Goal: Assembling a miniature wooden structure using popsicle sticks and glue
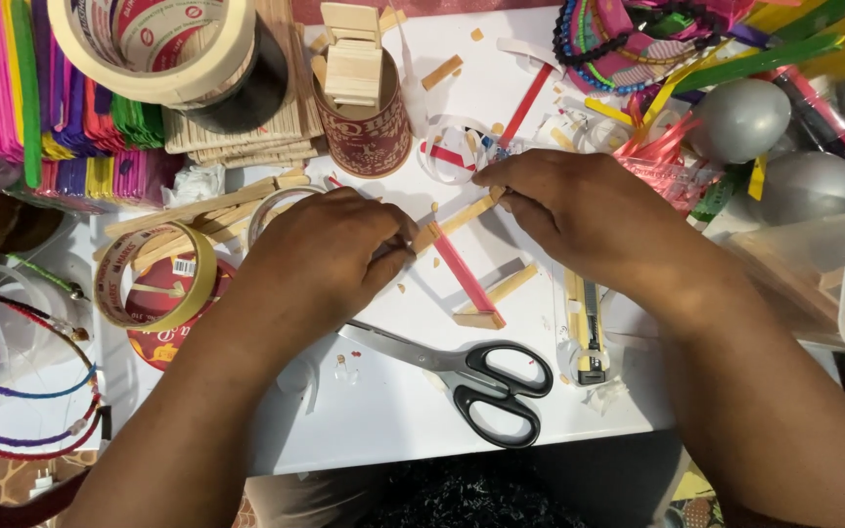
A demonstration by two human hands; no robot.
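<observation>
Centrally, over a cluttered white table (pixel 393 411), the left hand (pixel 330 249) and right hand (pixel 564 205) each pinch closed on one end of a plain wooden craft stick (pixel 457 220); steady, even pressure likely keeps it aligned with the red stick (pixel 462 274) beneath, above the scissors (pixel 462 367).

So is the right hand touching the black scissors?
Apart. The head view shows the right hand up at the wooden stick, with bare white table between it and the scissors.

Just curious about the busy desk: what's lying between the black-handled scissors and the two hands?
In the head view, a pink craft stick and plain wooden sticks lie on the white table between the scissors and the hands.
</observation>
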